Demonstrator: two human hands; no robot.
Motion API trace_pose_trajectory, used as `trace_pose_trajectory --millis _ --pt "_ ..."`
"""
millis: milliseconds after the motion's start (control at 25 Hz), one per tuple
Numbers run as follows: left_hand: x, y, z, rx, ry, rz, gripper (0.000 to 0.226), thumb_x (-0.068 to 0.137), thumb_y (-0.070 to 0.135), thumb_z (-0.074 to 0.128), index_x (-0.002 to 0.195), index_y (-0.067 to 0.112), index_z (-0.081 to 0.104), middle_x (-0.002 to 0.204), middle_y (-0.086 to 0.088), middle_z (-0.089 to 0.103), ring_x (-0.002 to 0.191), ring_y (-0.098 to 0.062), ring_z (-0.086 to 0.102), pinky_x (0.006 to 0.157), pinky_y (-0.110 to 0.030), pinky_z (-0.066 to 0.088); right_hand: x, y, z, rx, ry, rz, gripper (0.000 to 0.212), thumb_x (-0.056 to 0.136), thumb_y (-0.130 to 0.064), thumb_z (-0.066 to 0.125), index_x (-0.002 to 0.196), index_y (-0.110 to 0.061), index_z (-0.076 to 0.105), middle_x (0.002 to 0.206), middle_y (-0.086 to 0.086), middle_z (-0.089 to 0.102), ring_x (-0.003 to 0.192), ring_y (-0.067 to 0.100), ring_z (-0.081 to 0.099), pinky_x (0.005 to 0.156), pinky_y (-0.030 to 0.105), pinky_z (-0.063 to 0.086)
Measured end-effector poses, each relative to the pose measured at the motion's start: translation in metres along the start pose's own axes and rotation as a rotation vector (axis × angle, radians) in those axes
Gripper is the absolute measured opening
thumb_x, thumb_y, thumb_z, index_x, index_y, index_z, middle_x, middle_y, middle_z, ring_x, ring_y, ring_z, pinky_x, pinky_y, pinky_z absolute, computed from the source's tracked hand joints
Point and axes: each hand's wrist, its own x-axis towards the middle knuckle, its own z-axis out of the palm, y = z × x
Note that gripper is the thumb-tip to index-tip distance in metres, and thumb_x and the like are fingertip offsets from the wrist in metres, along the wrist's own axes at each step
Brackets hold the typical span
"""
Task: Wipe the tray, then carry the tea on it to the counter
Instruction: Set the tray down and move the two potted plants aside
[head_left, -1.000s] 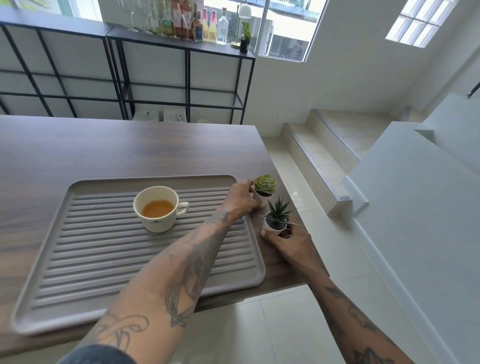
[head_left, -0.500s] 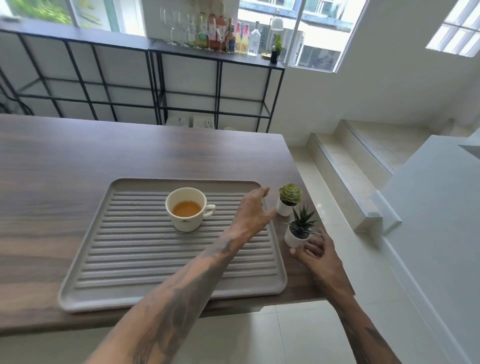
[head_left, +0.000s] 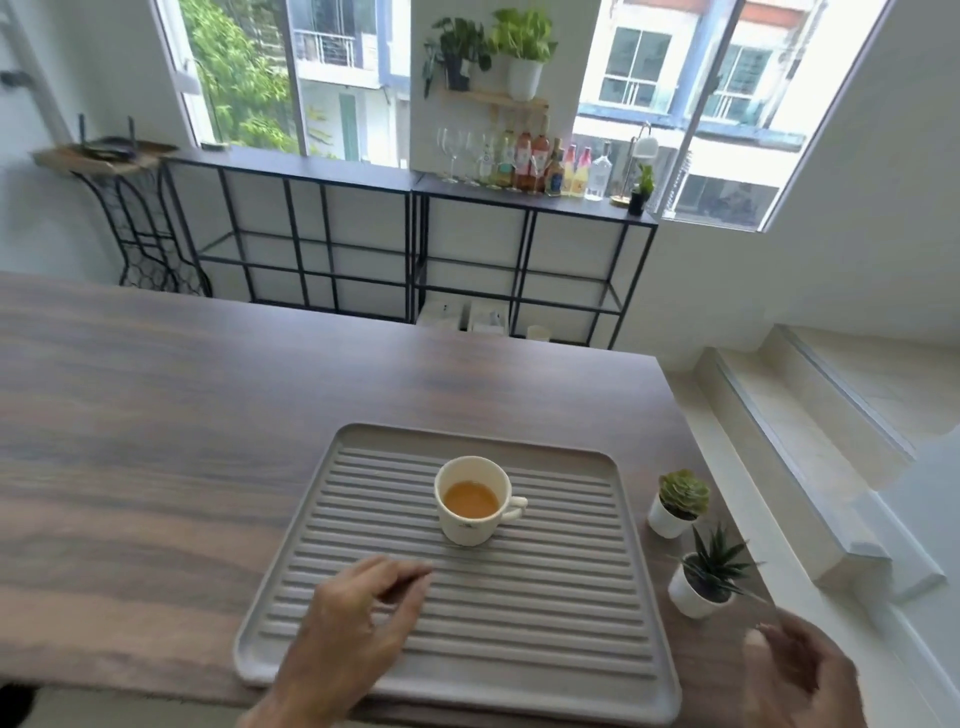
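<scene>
Ribbed grey tray (head_left: 545, 613) w/ round cup (head_left: 471, 501)

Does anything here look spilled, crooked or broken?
Nothing stands out. The cup of tea stands upright on the grey tray, with no spill visible. The two small potted plants stand upright on the table beside the tray. Both hands are empty.

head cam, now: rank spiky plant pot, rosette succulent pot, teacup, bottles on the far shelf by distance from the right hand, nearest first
1. Spiky plant pot: just ahead of the right hand, at the table's right edge.
2. Rosette succulent pot: farther back along the same edge.
3. Teacup: to the left, on the tray.
4. Bottles: on the shelf by the window, across the room.
</scene>
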Motion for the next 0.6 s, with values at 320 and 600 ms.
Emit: trace_pose_trajectory --millis 320,600 --pt "0.035 -0.112 -0.006 0.622 -0.154 0.003 0.074 0.097 0.065 0.024 0.124 0.012 0.069 0.130 -0.010 0.067 0.121 -0.027 0.064 0.109 -0.027 0.030 -0.007 -0.006 0.145 -0.537 -0.702 -0.409 0.072 0.094 -0.066 0.024 0.148 -0.021 0.042 0.159 -0.001 0.034 0.145 0.019 0.034 0.117 0.023 0.021" --pt "0.041 -0.145 0.017 0.530 -0.029 0.072 0.062 0.096 0.060 0.029 0.125 0.016 0.063 0.152 0.001 0.049 0.152 -0.001 0.010 0.118 -0.026 0.017 -0.012 0.064 0.180 -0.519 -0.681 -0.523 0.053 0.099 -0.057 0.022 0.124 -0.022 0.054 0.164 -0.019 0.014 0.151 0.000 0.008 0.119 0.022 0.010"
